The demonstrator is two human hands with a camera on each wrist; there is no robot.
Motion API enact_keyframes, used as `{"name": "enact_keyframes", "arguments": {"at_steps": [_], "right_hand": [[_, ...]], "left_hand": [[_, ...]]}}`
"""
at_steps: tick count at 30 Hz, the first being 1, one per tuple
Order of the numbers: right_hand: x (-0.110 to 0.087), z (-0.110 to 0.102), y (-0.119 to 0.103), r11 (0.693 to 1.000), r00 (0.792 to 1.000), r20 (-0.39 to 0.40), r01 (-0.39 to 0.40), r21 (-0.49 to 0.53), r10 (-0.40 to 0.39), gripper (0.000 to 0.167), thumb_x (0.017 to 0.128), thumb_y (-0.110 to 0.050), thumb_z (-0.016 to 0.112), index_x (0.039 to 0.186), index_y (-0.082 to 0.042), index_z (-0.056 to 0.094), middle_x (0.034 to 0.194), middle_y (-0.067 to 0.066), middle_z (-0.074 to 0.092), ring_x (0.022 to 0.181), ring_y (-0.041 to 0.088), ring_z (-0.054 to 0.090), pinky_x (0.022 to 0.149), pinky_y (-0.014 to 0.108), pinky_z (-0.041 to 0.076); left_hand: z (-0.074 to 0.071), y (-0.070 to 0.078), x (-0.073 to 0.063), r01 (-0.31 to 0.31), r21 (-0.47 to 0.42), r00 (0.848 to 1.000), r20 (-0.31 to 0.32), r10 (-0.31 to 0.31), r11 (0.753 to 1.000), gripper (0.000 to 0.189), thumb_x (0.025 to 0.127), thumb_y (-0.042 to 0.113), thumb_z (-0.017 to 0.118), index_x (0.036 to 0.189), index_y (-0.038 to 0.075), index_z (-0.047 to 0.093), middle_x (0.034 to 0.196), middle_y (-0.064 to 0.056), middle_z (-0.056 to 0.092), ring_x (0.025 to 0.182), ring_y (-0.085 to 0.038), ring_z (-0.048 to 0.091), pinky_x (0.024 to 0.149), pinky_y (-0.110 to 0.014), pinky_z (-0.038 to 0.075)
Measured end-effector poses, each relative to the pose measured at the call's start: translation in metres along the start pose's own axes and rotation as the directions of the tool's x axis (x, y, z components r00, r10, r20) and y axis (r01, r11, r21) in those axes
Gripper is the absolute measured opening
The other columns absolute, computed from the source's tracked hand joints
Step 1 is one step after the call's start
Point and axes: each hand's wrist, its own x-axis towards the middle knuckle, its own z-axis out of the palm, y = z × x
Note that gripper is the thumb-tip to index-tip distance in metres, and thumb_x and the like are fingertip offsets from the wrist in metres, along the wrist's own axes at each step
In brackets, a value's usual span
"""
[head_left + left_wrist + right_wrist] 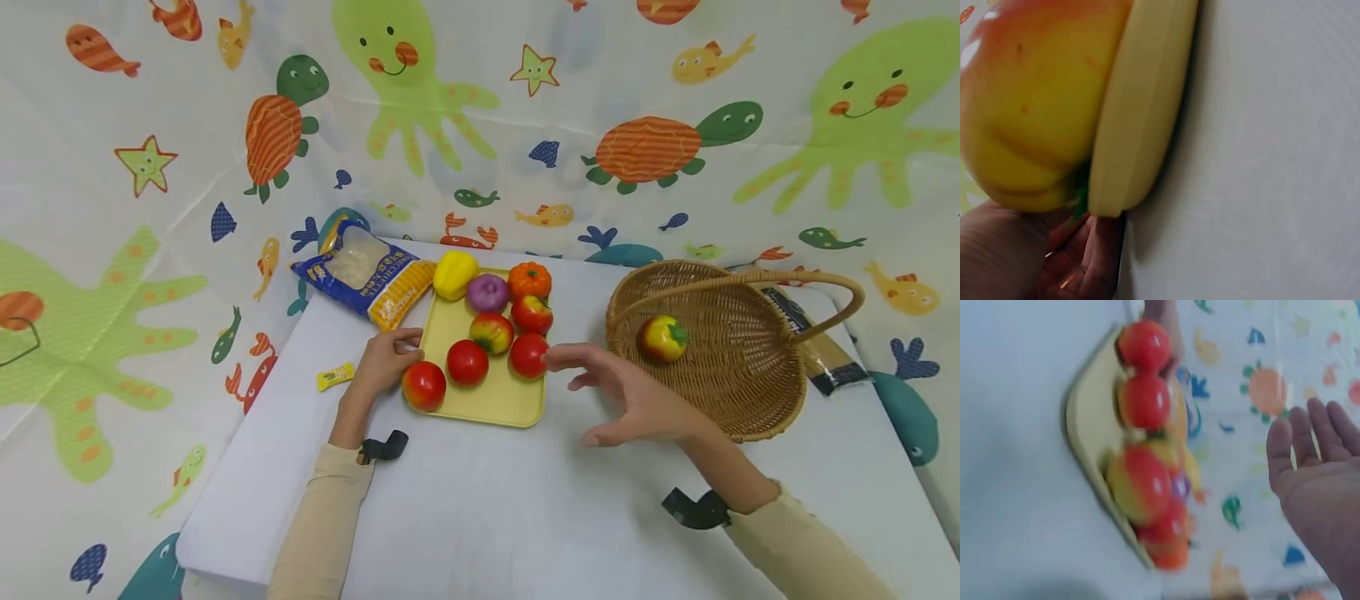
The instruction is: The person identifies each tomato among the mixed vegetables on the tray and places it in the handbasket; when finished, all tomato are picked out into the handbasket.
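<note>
A yellow tray carries a yellow bell pepper, a purple onion, an orange pumpkin-shaped piece and several round red or red-yellow toy fruits. At its left edge, my left hand holds the rim with bent fingers, close to a red-yellow fruit at the near corner. My right hand is above the table between tray and basket, holding nothing. Its fingers are spread, and the fingertips overlap the tray's rightmost red fruit in the head view.
A wicker basket with a tall handle stands at the right, with one red-yellow fruit inside. Behind it lies a dark-and-tan packet. A blue-yellow pasta bag lies back left, and a small yellow packet near my left hand.
</note>
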Motion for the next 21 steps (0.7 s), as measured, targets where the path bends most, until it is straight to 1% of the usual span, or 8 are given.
{"name": "enact_keyframes", "arguments": {"at_steps": [2,3,6,8,12,14,17,21], "right_hand": [[0.017,0.014,0.007,0.999,1.000,0.009,-0.014,-0.030,0.015,0.083,0.077,-0.014,0.083,0.149,-0.013,0.040,0.149,0.005,0.041,0.135,0.029,0.037,0.103,0.046,0.042],[0.025,0.020,0.012,0.999,1.000,0.015,-0.018,-0.028,0.018,0.083,0.078,-0.015,0.083,0.148,-0.013,0.040,0.149,0.004,0.042,0.135,0.028,0.038,0.102,0.049,0.041],[0.048,0.036,0.025,0.999,0.999,0.020,-0.029,-0.038,0.030,0.081,0.078,-0.019,0.083,0.148,-0.016,0.041,0.147,0.000,0.043,0.134,0.023,0.039,0.101,0.052,0.041],[0.062,0.046,0.033,0.998,0.999,0.010,-0.042,-0.054,0.042,0.081,0.078,-0.022,0.083,0.147,-0.017,0.041,0.147,-0.001,0.043,0.134,0.022,0.039,0.099,0.053,0.043],[0.088,0.061,0.048,0.994,0.997,-0.032,-0.077,-0.083,0.075,0.081,0.077,-0.027,0.085,0.146,-0.019,0.044,0.147,-0.005,0.043,0.132,0.025,0.041,0.094,0.050,0.048],[0.099,0.069,0.054,0.992,0.995,-0.047,-0.094,-0.089,0.090,0.081,0.076,-0.027,0.085,0.145,-0.018,0.044,0.145,-0.008,0.044,0.132,0.027,0.042,0.093,0.048,0.049],[0.111,0.081,0.062,0.987,0.991,-0.071,-0.120,-0.107,0.113,0.081,0.076,-0.026,0.086,0.145,-0.019,0.044,0.144,-0.008,0.046,0.131,0.028,0.044,0.093,0.045,0.050],[0.124,0.093,0.071,0.977,0.987,-0.098,-0.144,-0.157,0.130,0.084,0.075,-0.032,0.086,0.146,-0.019,0.043,0.142,-0.001,0.048,0.129,0.026,0.046,0.096,0.045,0.048]], "left_hand": [[0.000,0.000,0.000,0.004,0.003,1.000,-0.002,-0.004,1.000,0.045,0.089,0.017,0.070,0.132,0.007,0.063,0.111,-0.009,0.068,0.091,-0.021,0.068,0.081,-0.039,0.054],[0.000,0.000,0.000,0.005,0.006,1.000,-0.002,-0.005,1.000,0.045,0.089,0.017,0.070,0.132,0.007,0.063,0.112,-0.009,0.068,0.091,-0.021,0.068,0.082,-0.039,0.054],[0.001,0.000,0.001,0.010,0.006,1.000,-0.002,-0.010,1.000,0.045,0.089,0.016,0.070,0.133,0.007,0.063,0.111,-0.009,0.068,0.091,-0.021,0.068,0.082,-0.039,0.054],[0.001,0.001,0.000,0.013,0.008,1.000,-0.004,-0.013,1.000,0.045,0.089,0.016,0.071,0.132,0.007,0.063,0.111,-0.009,0.068,0.091,-0.021,0.068,0.082,-0.039,0.054],[0.001,0.003,0.000,0.029,0.016,1.000,-0.007,-0.029,0.999,0.044,0.089,0.016,0.071,0.132,0.008,0.064,0.111,-0.008,0.068,0.090,-0.021,0.068,0.081,-0.039,0.054],[0.001,0.003,0.000,0.039,0.024,0.999,-0.003,-0.039,0.999,0.044,0.090,0.017,0.071,0.132,0.009,0.064,0.111,-0.008,0.068,0.090,-0.021,0.067,0.081,-0.038,0.054],[0.001,0.004,0.000,0.047,0.028,0.999,0.001,-0.048,0.998,0.044,0.090,0.018,0.071,0.132,0.009,0.063,0.112,-0.008,0.068,0.090,-0.022,0.067,0.081,-0.038,0.055],[0.001,0.003,0.000,0.046,0.029,0.999,0.001,-0.046,0.999,0.045,0.090,0.019,0.071,0.133,0.009,0.063,0.113,-0.008,0.068,0.090,-0.022,0.068,0.081,-0.038,0.055]]}}
